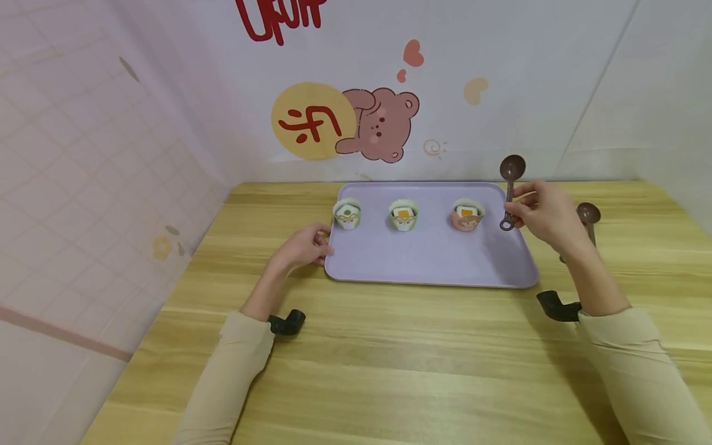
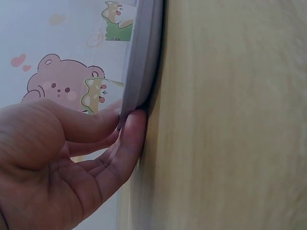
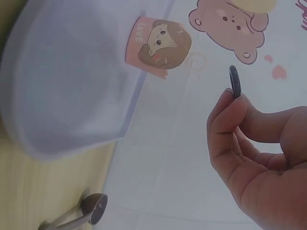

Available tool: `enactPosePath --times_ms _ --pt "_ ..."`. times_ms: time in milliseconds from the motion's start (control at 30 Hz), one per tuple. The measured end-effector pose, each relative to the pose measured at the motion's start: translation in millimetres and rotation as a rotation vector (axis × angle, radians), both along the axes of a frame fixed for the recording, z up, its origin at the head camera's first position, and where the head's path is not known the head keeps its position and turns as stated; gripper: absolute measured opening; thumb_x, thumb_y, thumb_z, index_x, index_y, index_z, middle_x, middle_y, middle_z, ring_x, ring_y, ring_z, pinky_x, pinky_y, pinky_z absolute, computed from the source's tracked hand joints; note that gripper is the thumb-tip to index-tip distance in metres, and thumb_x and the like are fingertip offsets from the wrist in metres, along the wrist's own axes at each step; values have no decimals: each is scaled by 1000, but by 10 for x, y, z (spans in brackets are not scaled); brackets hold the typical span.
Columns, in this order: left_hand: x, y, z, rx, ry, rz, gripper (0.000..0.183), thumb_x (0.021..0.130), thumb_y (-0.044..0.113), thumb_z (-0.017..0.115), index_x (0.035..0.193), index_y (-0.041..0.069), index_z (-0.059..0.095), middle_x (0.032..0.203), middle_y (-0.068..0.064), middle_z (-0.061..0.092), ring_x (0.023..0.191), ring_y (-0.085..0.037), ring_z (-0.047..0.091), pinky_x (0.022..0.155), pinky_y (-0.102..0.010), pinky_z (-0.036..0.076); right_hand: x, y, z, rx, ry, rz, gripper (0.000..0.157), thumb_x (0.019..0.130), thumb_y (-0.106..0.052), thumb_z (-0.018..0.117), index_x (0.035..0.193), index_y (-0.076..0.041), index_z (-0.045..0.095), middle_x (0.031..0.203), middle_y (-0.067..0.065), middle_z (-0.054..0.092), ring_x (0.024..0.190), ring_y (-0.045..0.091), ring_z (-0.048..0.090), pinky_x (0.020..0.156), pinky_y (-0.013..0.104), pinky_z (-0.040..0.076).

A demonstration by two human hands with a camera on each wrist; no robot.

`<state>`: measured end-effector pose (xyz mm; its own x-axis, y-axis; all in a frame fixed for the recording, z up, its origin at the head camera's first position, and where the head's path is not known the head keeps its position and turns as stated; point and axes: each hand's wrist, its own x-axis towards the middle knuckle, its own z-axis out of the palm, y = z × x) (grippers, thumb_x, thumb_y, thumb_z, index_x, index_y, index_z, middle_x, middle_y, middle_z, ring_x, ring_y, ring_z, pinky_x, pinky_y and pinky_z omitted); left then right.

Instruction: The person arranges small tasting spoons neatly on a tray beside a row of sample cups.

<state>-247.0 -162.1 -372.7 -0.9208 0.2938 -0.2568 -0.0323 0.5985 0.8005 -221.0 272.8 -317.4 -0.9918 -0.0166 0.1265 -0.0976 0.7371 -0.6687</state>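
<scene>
My left hand (image 1: 305,246) pinches the left rim of a lilac tray (image 1: 400,259), thumb above and fingers beneath, as the left wrist view (image 2: 86,158) also shows. Between the thumb and fingers of my right hand (image 1: 542,210) is a brown measuring spoon (image 1: 510,185), held upright above the tray's right end, bowl at the top. In the right wrist view only the spoon's dark handle end (image 3: 234,81) pokes out of the fingers. Three small paper cups stand in a row on the tray: a green one (image 1: 347,216), another green one (image 1: 403,217) and a pink one (image 1: 466,217), each with a white piece inside.
A second brown spoon (image 1: 588,216) lies on the wooden table (image 1: 389,364) right of the tray, partly behind my right wrist. A white wall sheet with a printed bear (image 1: 384,127) rises behind the tray. Dark camera mounts (image 1: 287,322) jut from both wrists.
</scene>
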Motion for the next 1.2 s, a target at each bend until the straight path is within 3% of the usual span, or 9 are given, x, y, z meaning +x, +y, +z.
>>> enactPosePath --times_ms 167,433,733,1000,1200 --pt "-3 3 3 2 -6 2 47 99 -3 61 141 -9 43 101 -18 56 78 -23 61 71 -32 61 -14 -100 28 -11 11 -4 33 99 -12 66 120 11 53 87 18 70 57 3 61 53 16 47" --pt "11 12 20 2 -5 0 47 98 -4 60 142 -10 43 100 -19 56 78 -23 61 71 -31 61 -42 -263 27 -52 -6 30 36 100 -12 65 122 13 50 95 27 68 58 4 61 53 17 48" --pt "12 -2 25 17 -5 -5 49 98 -3 61 143 -11 42 100 -19 58 75 -21 62 71 -31 61 -90 -474 9 -70 50 55 32 97 -7 68 118 13 54 94 28 69 56 2 60 52 15 48" --pt "11 -7 21 16 -6 -8 49 99 -2 61 143 -9 42 101 -19 58 78 -23 62 72 -33 61 -104 -646 8 -78 37 62 32 97 -8 68 118 10 55 98 27 68 63 4 61 55 16 49" --pt "17 -5 28 13 -3 -11 48 99 -2 61 142 -9 42 101 -20 58 78 -23 62 72 -32 61 -131 -813 -13 -123 17 71 30 97 -9 69 119 7 56 98 23 68 65 6 63 57 20 57"
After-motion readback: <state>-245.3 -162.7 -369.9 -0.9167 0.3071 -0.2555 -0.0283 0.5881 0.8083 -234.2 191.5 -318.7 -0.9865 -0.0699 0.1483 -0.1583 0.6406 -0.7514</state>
